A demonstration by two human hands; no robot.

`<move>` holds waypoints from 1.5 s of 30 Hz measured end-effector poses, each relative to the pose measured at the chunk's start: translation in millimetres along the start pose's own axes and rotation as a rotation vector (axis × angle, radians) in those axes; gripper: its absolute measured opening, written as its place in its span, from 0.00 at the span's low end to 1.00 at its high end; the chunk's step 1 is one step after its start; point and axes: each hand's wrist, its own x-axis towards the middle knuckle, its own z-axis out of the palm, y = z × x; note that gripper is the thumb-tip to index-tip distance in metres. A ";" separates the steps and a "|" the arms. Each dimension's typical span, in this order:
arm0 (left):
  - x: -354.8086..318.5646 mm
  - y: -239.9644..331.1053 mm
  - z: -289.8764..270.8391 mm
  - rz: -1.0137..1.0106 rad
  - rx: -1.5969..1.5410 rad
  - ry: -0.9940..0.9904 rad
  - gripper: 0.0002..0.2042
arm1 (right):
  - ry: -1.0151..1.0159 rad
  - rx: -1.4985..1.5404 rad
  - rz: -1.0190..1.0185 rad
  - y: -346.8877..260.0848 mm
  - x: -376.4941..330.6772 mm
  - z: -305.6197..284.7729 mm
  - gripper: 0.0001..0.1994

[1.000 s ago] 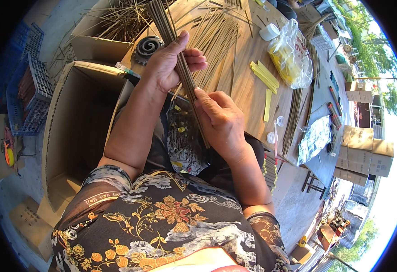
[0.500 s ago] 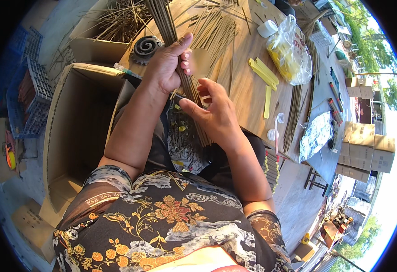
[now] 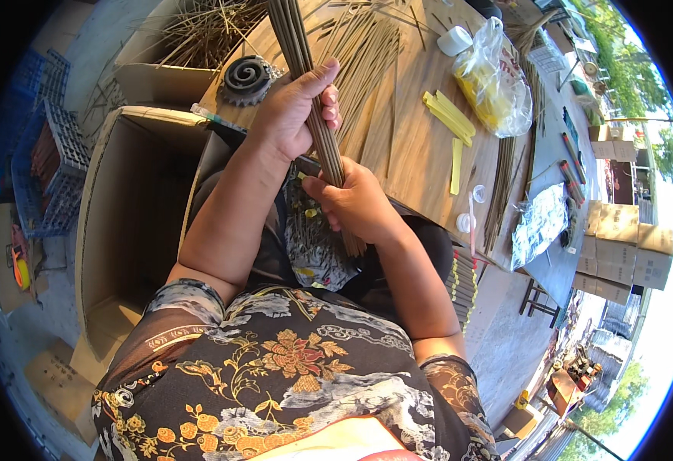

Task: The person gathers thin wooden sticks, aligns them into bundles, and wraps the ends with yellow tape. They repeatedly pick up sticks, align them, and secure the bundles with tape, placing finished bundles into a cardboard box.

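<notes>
A bundle of thin brown incense sticks [image 3: 323, 142] slants from the top of the view down over my lap. My left hand [image 3: 299, 109] is wrapped round it at mid-length, thumb on top. Lower down, my right hand [image 3: 354, 201] is closed round the same bundle near its bottom end, thumb across the front. More loose sticks [image 3: 367, 73] of the same kind lie spread on the wooden table [image 3: 417, 65] beyond my hands. Beneath the bundle, a scrap-littered cloth or bag [image 3: 306, 238] shows on my lap.
Left of me stands an open cardboard box [image 3: 125, 223]; another box [image 3: 160, 88] behind it holds tangled sticks. A dark spiral coil [image 3: 247, 79] sits at the table's left edge. Yellow strips [image 3: 449, 117], a plastic bag [image 3: 494, 84] and a white jar [image 3: 454, 41] lie to the right.
My right hand has gone from open fingers beside the bundle to a grip round its lower part. The bundle and my left hand have shifted slightly right.
</notes>
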 end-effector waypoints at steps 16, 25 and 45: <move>2.7 14.9 -10.0 -0.037 -0.256 -0.278 0.14 | -0.296 0.369 0.105 5.3 -7.0 -3.5 0.11; -5.3 8.8 6.2 -0.023 -0.147 -0.083 0.12 | -0.040 0.051 0.115 -6.8 -2.4 2.0 0.09; 2.4 38.0 -15.7 0.083 -0.146 0.040 0.16 | 0.746 -0.924 -0.067 28.6 78.6 -70.9 0.16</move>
